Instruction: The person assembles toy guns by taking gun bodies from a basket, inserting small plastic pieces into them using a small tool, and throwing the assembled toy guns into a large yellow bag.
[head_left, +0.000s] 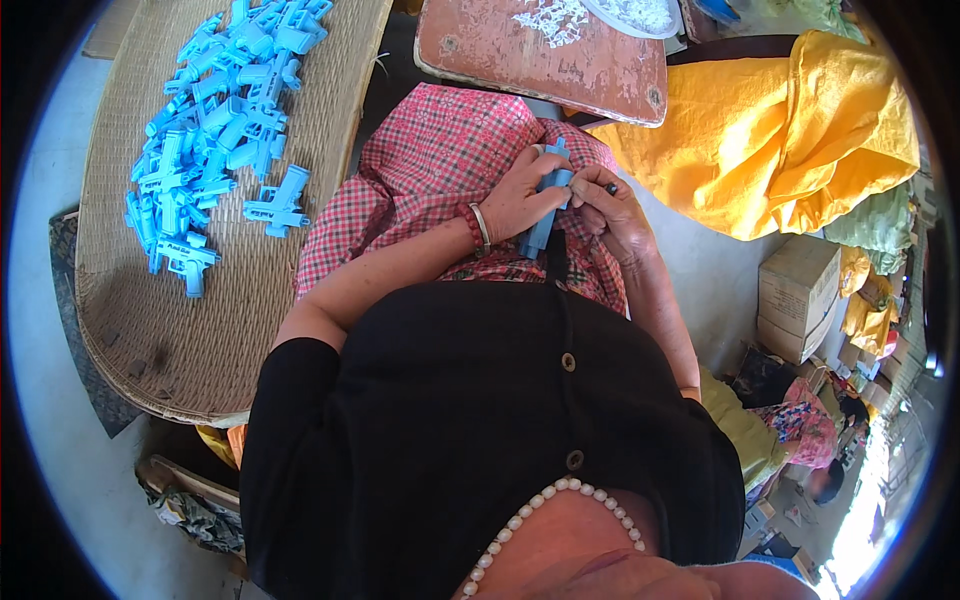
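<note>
Over my lap, my left hand (pixel 522 198) is wrapped round a light-blue plastic toy pistol (pixel 541 232). Part of the toy is hidden under the fingers. Thumb and fingers of my right hand (pixel 617 218) are pinched together against the toy's right side. Whatever they hold is too small to make out, and a small dark spot shows at these fingers. To the left, a heap of similar blue toy pistols (pixel 215 125) covers much of a woven tray (pixel 230 330). One separate toy pistol (pixel 280 203) lies at the heap's right side.
A worn reddish-brown board (pixel 530 75) ahead carries small white pieces (pixel 555 20) and a white bowl (pixel 672 30) of more. Yellow cloth (pixel 760 130) drapes at the right. Beyond it stand a cardboard box (pixel 798 290) and another person (pixel 800 430). Checked pink cloth (pixel 435 140) covers my lap.
</note>
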